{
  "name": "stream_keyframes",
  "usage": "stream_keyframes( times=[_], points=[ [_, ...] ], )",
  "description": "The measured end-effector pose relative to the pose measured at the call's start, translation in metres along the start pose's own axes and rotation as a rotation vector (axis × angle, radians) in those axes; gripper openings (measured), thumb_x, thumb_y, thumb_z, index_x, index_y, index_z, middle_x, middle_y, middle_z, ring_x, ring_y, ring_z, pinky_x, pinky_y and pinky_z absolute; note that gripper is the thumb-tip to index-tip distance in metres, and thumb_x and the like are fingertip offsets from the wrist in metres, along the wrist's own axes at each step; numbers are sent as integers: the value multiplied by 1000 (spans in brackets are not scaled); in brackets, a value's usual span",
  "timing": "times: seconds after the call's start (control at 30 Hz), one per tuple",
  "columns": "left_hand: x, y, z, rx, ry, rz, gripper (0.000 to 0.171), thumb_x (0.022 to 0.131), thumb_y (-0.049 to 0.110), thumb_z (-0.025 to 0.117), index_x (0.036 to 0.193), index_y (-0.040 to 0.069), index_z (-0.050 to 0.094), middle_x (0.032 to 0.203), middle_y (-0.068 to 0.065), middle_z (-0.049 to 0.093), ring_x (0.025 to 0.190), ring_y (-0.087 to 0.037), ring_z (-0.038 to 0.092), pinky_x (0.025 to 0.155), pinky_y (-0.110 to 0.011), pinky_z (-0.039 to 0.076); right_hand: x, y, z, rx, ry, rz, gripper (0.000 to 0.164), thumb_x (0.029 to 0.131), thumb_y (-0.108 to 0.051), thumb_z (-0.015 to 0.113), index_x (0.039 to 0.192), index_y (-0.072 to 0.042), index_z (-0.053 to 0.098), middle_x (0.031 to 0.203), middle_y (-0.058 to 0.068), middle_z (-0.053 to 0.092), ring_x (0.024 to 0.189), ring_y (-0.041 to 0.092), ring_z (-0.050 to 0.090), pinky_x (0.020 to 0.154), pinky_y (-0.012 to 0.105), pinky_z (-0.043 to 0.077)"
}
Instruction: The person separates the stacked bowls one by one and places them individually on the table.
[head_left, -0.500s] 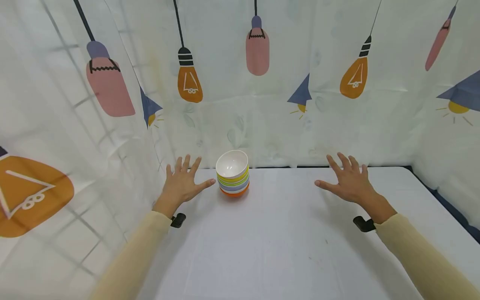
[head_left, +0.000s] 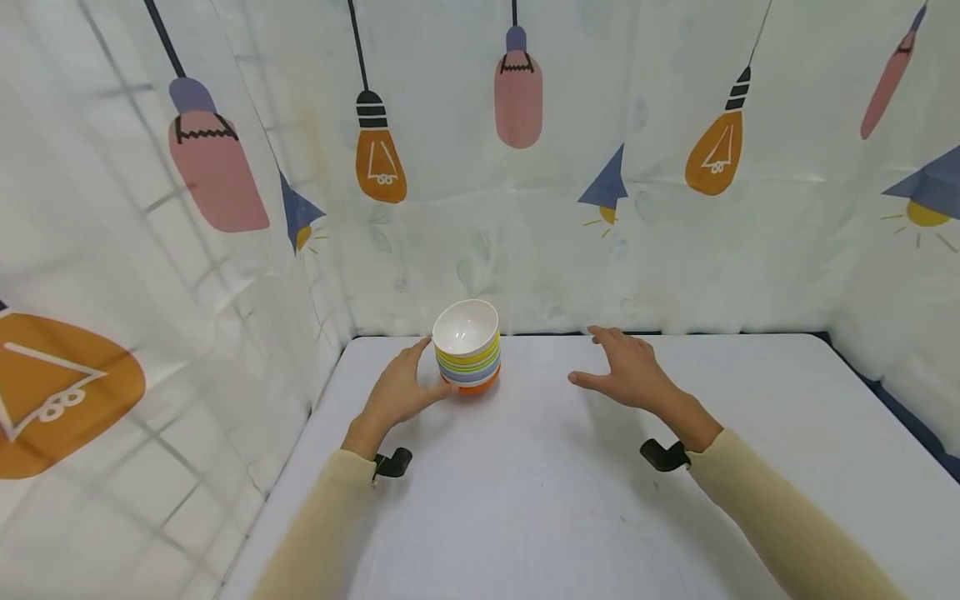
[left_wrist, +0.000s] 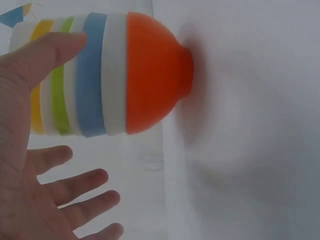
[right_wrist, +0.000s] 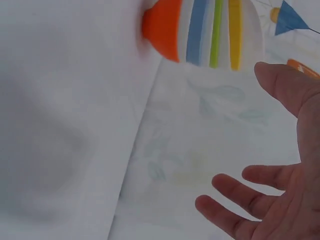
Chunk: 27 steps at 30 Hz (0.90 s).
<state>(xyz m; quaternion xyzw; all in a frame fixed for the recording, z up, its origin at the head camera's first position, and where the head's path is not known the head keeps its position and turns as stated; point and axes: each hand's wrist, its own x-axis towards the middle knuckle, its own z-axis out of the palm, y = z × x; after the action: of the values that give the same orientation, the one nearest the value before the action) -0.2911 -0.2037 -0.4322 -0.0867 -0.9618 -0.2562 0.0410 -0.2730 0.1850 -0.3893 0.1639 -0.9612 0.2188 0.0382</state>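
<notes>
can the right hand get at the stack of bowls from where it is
Probably yes: the right hand is open, and only white tabletop shows between it and the stack of bowls. The left hand is on the opposite side.

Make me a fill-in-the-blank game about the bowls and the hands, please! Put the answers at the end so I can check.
1. In the stack of bowls, the bottom bowl is ____ on the outside.
2. The inside of the top bowl is ____.
3. Going down from the green stripe, the next stripe that isn't white is ____.
4. The grip nearer the stack of bowls is the person's ____ one.

Missing words: orange; white; blue; left.
</notes>
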Motion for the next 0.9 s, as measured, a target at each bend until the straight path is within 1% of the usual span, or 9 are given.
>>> stream_keyframes(
  times=[0.1,0.2,0.33,0.43,0.5,0.63,0.77,0.9],
  points=[
    [2,-2,14,-104,-4,-52,105,79,58,81,161,17,29,158,-16,44,145,-41,43,114,-64,40,11,-12,6,85,-12,-17,84,90,-52,74,152,-6,42,142,16,58,131,36,56,111,62,39],
    [6,-3,28,-231,6,-88,105,78,52,86,160,15,31,153,-15,49,141,-38,49,112,-59,44,25,-21,12,211,-51,-41,79,89,-46,77,151,-7,44,142,13,58,131,33,56,106,55,48],
    [10,-3,44,-398,9,-105,106,77,43,90,159,12,30,149,-16,52,135,-35,55,109,-50,50,45,-31,17,332,-107,-67,78,89,-42,79,151,-9,44,142,11,56,132,31,56,106,53,50],
    [13,-4,54,-474,14,-113,107,76,38,91,159,10,29,147,-17,52,131,-35,58,108,-48,51,60,-39,23,353,-120,-83,78,89,-42,79,151,-10,44,140,11,57,131,31,57,107,52,50],
    [15,-4,59,-509,24,-116,108,75,37,92,159,9,29,146,-18,53,130,-35,59,108,-48,51,68,-44,25,367,-125,-94,79,88,-41,79,151,-10,43,141,12,57,130,32,57,108,53,49],
    [19,-5,67,-544,33,-110,110,74,39,93,158,7,29,145,-19,53,128,-36,59,108,-49,51,82,-55,30,394,-130,-107,83,87,-38,81,153,-8,40,144,13,55,132,34,56,111,52,48],
    [21,-4,70,-567,45,-119,109,72,39,94,156,9,31,144,-15,53,130,-35,57,110,-49,49,94,-66,36,419,-127,-122,93,85,-39,83,156,-7,34,149,15,49,135,36,54,109,51,49],
    [19,-4,72,-577,53,-128,107,71,41,94,154,12,33,145,-11,52,134,-32,54,112,-49,46,105,-74,42,439,-147,-146,103,82,-42,85,160,-7,27,155,13,42,139,36,50,108,52,50]
  ],
)
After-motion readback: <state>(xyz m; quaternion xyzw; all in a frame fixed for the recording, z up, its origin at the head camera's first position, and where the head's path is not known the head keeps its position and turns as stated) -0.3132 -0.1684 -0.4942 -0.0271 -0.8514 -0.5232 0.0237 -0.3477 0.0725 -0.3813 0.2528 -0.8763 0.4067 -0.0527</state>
